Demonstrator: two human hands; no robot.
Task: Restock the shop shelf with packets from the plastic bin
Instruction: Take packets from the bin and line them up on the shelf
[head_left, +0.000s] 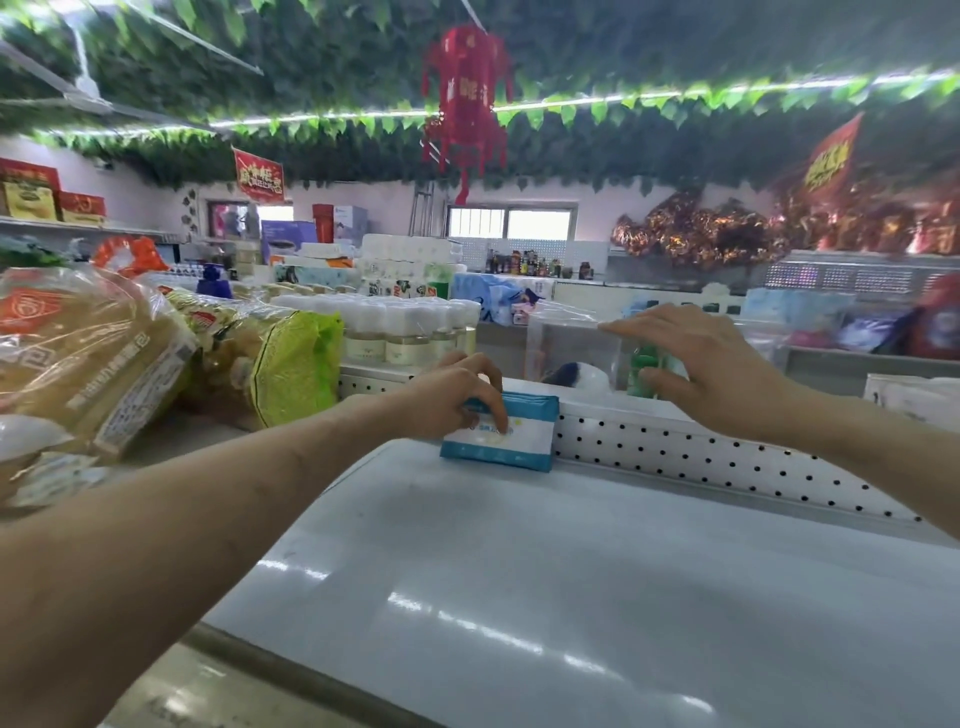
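Note:
A blue and white packet (514, 434) stands on edge on the white shelf (571, 561), against the perforated back panel (727, 457). My left hand (452, 397) grips the packet's top left, fingers curled over its front. My right hand (711, 364) hovers above the back panel to the right of the packet, its fingers relaxed and spread, holding nothing. The plastic bin is not in view.
Large clear bags of yellow goods (88, 353) and a green-topped bag (296, 364) crowd the left. Behind the panel stand white-capped bottles (395, 327), a clear plastic bag (566, 343) and a green bottle (644, 369). More stocked shelves fill the background.

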